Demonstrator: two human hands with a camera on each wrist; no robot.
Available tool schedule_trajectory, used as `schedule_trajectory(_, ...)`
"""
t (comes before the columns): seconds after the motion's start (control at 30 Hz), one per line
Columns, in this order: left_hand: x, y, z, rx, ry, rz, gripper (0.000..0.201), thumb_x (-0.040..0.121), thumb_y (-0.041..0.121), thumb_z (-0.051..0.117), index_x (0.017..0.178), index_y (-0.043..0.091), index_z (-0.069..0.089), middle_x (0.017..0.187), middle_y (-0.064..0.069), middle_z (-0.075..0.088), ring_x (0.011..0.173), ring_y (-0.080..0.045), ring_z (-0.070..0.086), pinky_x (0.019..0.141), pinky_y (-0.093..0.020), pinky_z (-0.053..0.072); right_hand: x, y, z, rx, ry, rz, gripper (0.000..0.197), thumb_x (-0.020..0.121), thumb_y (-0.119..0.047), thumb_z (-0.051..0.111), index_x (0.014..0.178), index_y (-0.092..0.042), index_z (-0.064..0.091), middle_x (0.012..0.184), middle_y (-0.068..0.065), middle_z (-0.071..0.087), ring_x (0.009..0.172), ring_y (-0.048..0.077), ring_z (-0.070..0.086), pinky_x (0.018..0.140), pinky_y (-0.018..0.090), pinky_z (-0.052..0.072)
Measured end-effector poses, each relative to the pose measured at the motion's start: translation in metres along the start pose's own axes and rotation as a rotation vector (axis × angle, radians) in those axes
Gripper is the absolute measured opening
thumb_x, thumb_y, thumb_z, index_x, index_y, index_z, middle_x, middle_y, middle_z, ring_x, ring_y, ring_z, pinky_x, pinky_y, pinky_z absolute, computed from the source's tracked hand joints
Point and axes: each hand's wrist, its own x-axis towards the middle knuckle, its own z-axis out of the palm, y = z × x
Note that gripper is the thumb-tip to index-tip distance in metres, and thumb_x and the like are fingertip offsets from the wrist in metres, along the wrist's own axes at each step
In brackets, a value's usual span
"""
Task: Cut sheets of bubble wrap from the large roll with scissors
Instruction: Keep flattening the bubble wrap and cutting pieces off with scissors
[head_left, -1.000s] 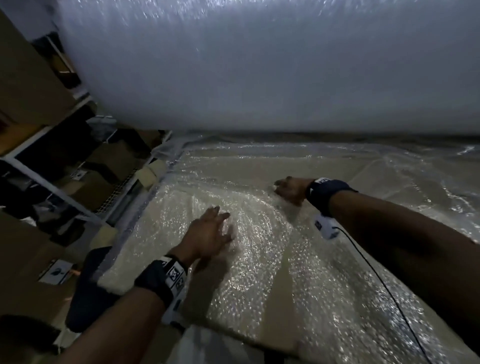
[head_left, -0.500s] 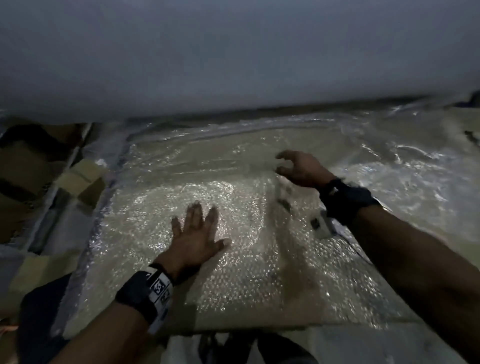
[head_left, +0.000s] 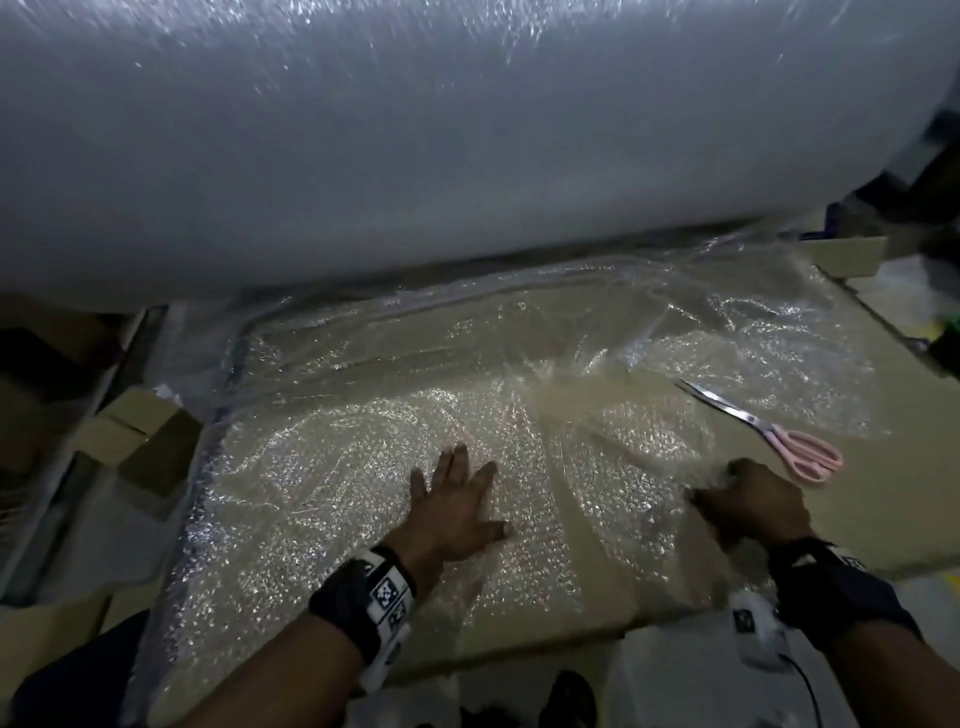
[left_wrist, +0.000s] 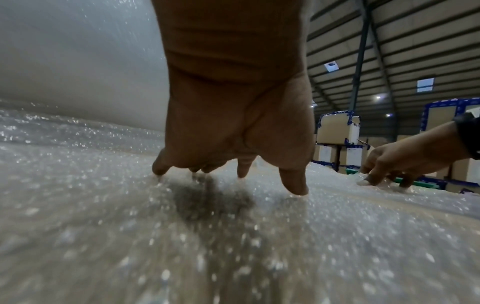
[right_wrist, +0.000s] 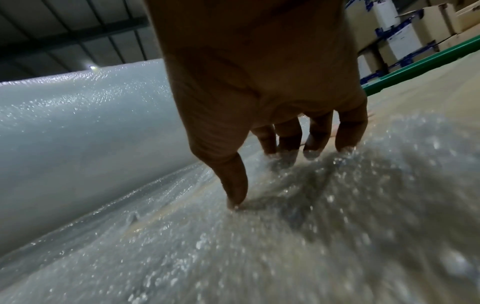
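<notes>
The large bubble wrap roll (head_left: 415, 130) lies across the back, and an unrolled sheet (head_left: 337, 431) spreads from it over a cardboard surface (head_left: 883, 525). My left hand (head_left: 452, 499) lies flat on the sheet with its fingers spread, fingertips pressing down (left_wrist: 296, 189). My right hand (head_left: 748, 504) is at the sheet's near right part, thumb and fingertips (right_wrist: 345, 144) set down on the wrap, which bunches slightly at them. Pink-handled scissors (head_left: 763, 423) lie on the cardboard just beyond the right hand, untouched.
Small cardboard boxes (head_left: 140, 441) sit below the table's left edge. Stacked cartons with blue tape (left_wrist: 337, 131) and a green rail (right_wrist: 415, 65) stand off to the right. The roll (right_wrist: 78, 123) walls off the far side.
My right hand has drawn back from the middle of the sheet to its near right part. The left hand stays flat on the wrap. The scissors have come into view.
</notes>
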Motion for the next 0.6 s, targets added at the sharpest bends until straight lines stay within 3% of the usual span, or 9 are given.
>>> schedule_trajectory(0.07, -0.002, 0.002, -0.004, -0.014, 0.031, -0.018, 0.100, 0.091, 0.081, 0.052, 0.167, 0.037, 0.005, 0.174, -0.014, -0.018, 0.160, -0.032, -0.020, 0.123, -0.067, -0.008, -0.001, -0.006, -0.014, 0.000, -0.052, -0.052, 0.042, 0.085, -0.057, 0.076, 0.075, -0.016, 0.069, 0.054, -0.005, 0.071, 0.063, 0.013, 0.072, 0.085, 0.032, 0.052)
schedule_trajectory(0.17, -0.009, 0.018, -0.017, -0.145, 0.152, 0.020, 0.090, 0.091, 0.078, 0.056, 0.165, 0.040, 0.021, 0.177, -0.008, 0.003, 0.163, -0.028, -0.001, 0.128, -0.058, 0.009, -0.012, -0.014, -0.037, 0.044, 0.054, -0.215, 0.033, 0.080, -0.047, 0.086, 0.077, -0.021, 0.066, 0.075, 0.001, 0.073, 0.075, 0.022, 0.068, 0.074, 0.035, 0.049)
schedule_trajectory(0.23, -0.018, 0.031, -0.030, -0.450, 0.190, 0.070, 0.083, 0.087, 0.080, 0.060, 0.158, 0.042, 0.038, 0.171, 0.000, 0.030, 0.157, -0.021, 0.026, 0.125, -0.046, 0.029, -0.032, -0.027, -0.057, 0.193, 0.067, -0.369, 0.029, 0.083, -0.037, 0.086, 0.078, -0.019, 0.064, 0.075, 0.001, 0.072, 0.070, 0.021, 0.068, 0.068, 0.038, 0.051)
schedule_trajectory(0.33, -0.031, 0.046, -0.043, -1.119, 0.129, 0.035, 0.077, 0.078, 0.087, 0.064, 0.139, 0.040, 0.059, 0.141, 0.004, 0.067, 0.132, -0.013, 0.061, 0.104, -0.039, 0.052, -0.077, -0.065, -0.092, 0.588, -0.193, -0.547, 0.023, 0.090, -0.022, 0.080, 0.090, -0.008, 0.063, 0.085, 0.008, 0.077, 0.077, 0.026, 0.077, 0.061, 0.043, 0.059)
schedule_trajectory(0.4, -0.038, 0.050, -0.048, -1.352, 0.004, -0.036, 0.085, 0.075, 0.091, 0.058, 0.138, 0.035, 0.061, 0.129, -0.001, 0.074, 0.127, -0.021, 0.065, 0.104, -0.046, 0.053, -0.100, -0.091, -0.112, 0.794, -0.367, -0.644, 0.027, 0.088, -0.018, 0.078, 0.099, -0.001, 0.061, 0.094, 0.015, 0.076, 0.085, 0.035, 0.077, 0.060, 0.045, 0.059)
schedule_trajectory(0.47, -0.044, 0.048, -0.050, -1.538, -0.091, -0.049, 0.099, 0.072, 0.094, 0.055, 0.142, 0.025, 0.061, 0.128, -0.012, 0.074, 0.130, -0.031, 0.064, 0.107, -0.053, 0.047, -0.117, -0.119, -0.126, 0.945, -0.498, -0.731, 0.036, 0.087, -0.021, 0.083, 0.105, 0.000, 0.061, 0.095, 0.024, 0.072, 0.092, 0.043, 0.075, 0.062, 0.046, 0.060)
schedule_trajectory(0.53, -0.050, 0.042, -0.055, -1.737, -0.114, 0.046, 0.110, 0.067, 0.093, 0.066, 0.146, 0.016, 0.060, 0.137, -0.023, 0.067, 0.134, -0.039, 0.059, 0.108, -0.058, 0.040, -0.128, -0.144, -0.137, 1.115, -0.614, -0.783, 0.041, 0.078, -0.026, 0.092, 0.106, -0.009, 0.068, 0.100, 0.025, 0.071, 0.095, 0.044, 0.074, 0.060, 0.043, 0.060)
schedule_trajectory(0.6, -0.062, 0.036, -0.069, -1.865, -0.107, 0.166, 0.112, 0.066, 0.087, 0.075, 0.149, 0.014, 0.057, 0.146, -0.030, 0.057, 0.136, -0.044, 0.054, 0.112, -0.064, 0.037, -0.130, -0.168, -0.139, 1.264, -0.631, -0.775, 0.033, 0.074, -0.018, 0.091, 0.104, -0.020, 0.074, 0.102, 0.017, 0.073, 0.094, 0.041, 0.074, 0.057, 0.040, 0.060)
